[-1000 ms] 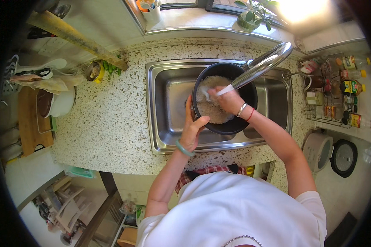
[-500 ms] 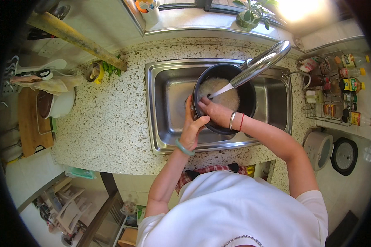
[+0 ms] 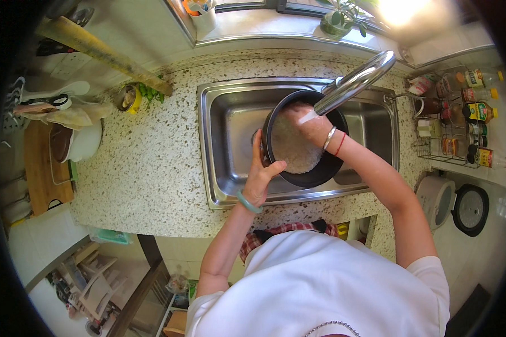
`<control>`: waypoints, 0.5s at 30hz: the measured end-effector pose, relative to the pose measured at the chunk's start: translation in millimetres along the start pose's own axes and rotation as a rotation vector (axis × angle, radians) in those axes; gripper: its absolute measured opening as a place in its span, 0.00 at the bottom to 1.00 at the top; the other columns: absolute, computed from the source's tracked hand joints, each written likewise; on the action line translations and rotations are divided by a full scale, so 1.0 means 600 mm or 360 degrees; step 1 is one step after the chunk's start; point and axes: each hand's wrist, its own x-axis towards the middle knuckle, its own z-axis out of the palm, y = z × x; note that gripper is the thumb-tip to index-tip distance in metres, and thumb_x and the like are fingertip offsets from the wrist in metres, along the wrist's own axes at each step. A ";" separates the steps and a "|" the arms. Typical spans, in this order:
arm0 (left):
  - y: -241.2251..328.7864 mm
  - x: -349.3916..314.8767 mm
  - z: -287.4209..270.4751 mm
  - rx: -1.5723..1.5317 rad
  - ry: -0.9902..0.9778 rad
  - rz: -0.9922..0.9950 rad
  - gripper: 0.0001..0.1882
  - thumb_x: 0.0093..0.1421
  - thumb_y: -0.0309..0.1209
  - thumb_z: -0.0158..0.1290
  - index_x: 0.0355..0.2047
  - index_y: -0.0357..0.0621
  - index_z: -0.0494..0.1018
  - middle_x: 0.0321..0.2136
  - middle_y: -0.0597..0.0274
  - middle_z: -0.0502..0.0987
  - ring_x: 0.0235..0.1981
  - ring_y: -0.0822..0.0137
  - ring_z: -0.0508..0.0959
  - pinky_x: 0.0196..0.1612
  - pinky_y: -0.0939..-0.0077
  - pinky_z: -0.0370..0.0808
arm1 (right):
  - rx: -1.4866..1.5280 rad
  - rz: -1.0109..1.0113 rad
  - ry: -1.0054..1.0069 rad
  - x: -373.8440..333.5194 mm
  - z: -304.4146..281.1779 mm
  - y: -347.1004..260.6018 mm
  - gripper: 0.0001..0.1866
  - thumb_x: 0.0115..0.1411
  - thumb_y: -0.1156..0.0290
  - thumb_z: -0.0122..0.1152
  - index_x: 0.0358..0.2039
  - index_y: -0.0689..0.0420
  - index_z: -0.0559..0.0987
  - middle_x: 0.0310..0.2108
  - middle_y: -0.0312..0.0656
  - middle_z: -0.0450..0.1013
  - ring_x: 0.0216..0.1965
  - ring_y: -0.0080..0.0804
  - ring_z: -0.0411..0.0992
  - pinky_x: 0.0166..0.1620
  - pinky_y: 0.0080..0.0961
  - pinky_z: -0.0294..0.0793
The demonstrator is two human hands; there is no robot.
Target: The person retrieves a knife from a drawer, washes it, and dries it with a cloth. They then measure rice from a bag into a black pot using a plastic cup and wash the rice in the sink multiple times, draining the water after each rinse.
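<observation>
A dark inner pot (image 3: 315, 177) rests tilted in the steel double sink (image 3: 230, 126), below the chrome faucet (image 3: 357, 81). Pale grains that look like rice (image 3: 297, 153) lie in cloudy water inside it. My left hand (image 3: 260, 177) grips the pot's near-left rim, thumb over the edge and fingers along the outer wall. Inside the pot, toward its far side, is my right hand (image 3: 309, 122); water from the spout falls on it. Its fingers are smeared by motion and partly hidden, so whether they are closed does not show.
A wire rack of bottles (image 3: 450, 123) stands at the right, above an open-lidded rice cooker (image 3: 436, 199). On the left of the speckled counter (image 3: 146, 168) are a yellow cup (image 3: 132, 100) with green peppers and a white container (image 3: 86, 140). A potted plant (image 3: 336, 25) sits on the windowsill.
My right hand has moved from the pot's near-left side to its far side, under the water stream. More of the grains show now. My left hand keeps its hold on the rim.
</observation>
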 end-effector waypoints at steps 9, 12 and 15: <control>-0.005 0.003 0.009 -0.0051 0.0101 -0.0057 0.49 0.49 0.26 0.58 0.68 0.52 0.44 0.57 0.58 0.64 0.54 0.64 0.68 0.56 0.70 0.67 | 0.0696 0.0798 -0.0724 -0.061 0.006 -0.071 0.31 0.54 0.53 0.63 0.45 0.66 0.66 0.29 0.64 0.74 0.35 0.62 0.74 0.38 0.49 0.74; -0.010 0.003 0.008 -0.0022 0.0111 -0.0033 0.47 0.50 0.26 0.57 0.68 0.53 0.45 0.58 0.59 0.63 0.56 0.63 0.67 0.56 0.69 0.68 | 0.0959 0.0747 -0.0572 -0.060 0.030 -0.088 0.25 0.54 0.59 0.63 0.42 0.66 0.67 0.32 0.65 0.74 0.37 0.64 0.73 0.40 0.49 0.73; -0.005 0.003 0.004 -0.0052 0.0098 -0.0010 0.50 0.50 0.25 0.57 0.69 0.51 0.42 0.57 0.59 0.63 0.55 0.65 0.67 0.55 0.72 0.68 | 0.0991 0.0731 -0.0548 -0.039 0.040 -0.092 0.17 0.54 0.64 0.61 0.37 0.65 0.72 0.33 0.62 0.74 0.36 0.62 0.73 0.39 0.48 0.73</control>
